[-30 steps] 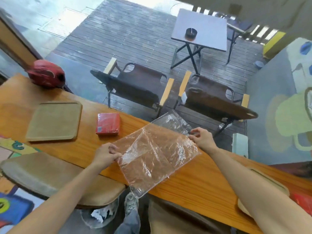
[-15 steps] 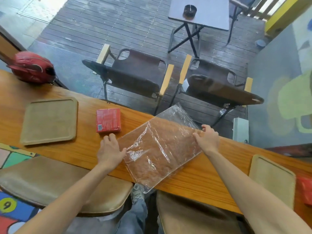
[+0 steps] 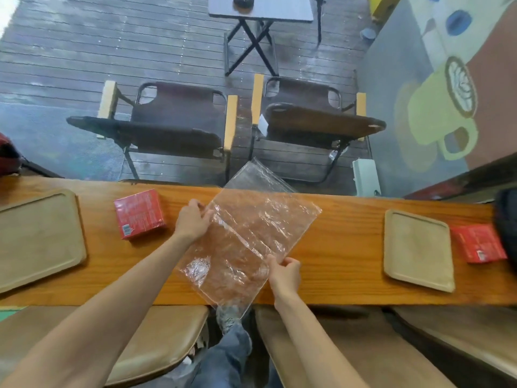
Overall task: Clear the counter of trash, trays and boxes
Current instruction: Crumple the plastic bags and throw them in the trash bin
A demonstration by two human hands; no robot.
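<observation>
A clear plastic bag (image 3: 246,236) lies flat across the wooden counter (image 3: 344,247), its far and near ends hanging over both edges. My left hand (image 3: 191,219) holds the bag's left edge near the far side. My right hand (image 3: 284,273) pinches the bag's right edge close to the near side. A red box (image 3: 138,214) sits just left of my left hand. Beyond it lies a tan tray (image 3: 36,239) at the far left. A second tan tray (image 3: 416,247) and another red box (image 3: 478,243) lie to the right.
Tan stool seats (image 3: 156,337) stand under the counter's near edge, with my leg in jeans (image 3: 226,357) between them. Two dark folding chairs (image 3: 179,124) and a small folding table (image 3: 260,7) stand on the deck beyond. A dark object (image 3: 506,219) sits at the counter's right end.
The view has tilted down and shifted right. My right hand moved from the bag's far right corner to its near right edge. My left hand went to the bag's far left edge.
</observation>
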